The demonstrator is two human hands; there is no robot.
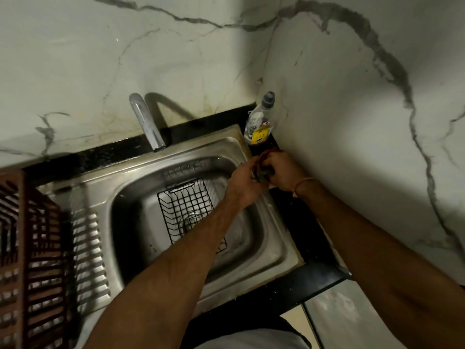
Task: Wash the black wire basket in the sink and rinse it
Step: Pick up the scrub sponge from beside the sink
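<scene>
Head view, looking down: the black wire basket (187,210) lies tilted in the bowl of the stainless steel sink (271,250), right at the centre of the frame, over the drain and partly hidden behind the left forearm. No hand is on it. The curved chrome tap (146,119) stands at about eleven o'clock from the basket, and no water shows at its spout.

Both hands meet at two o'clock from the basket, above the sink's right rim. The left hand (242,182) has its fingers curled round a small dark object (261,175), perhaps a scrubber or a lid, too shadowed to name. The right hand (281,170) curls in from the other side onto the same object, beside something red (268,154) on the black counter (299,217).

Just behind them, at one o'clock, stands the clear plastic bottle with a yellow label and dark cap (259,122), likely dish liquid, tucked into the marble wall corner.

Risks from here: a wrist swinging back could knock that bottle over into the sink. The small object could slip from wet fingers and drop through the wires toward the drain. The basket looks light and unsteady, so scrubbing it one-handed may make it skid or rock. The brown slatted plastic rack (27,260) at nine o'clock sits well apart.
</scene>
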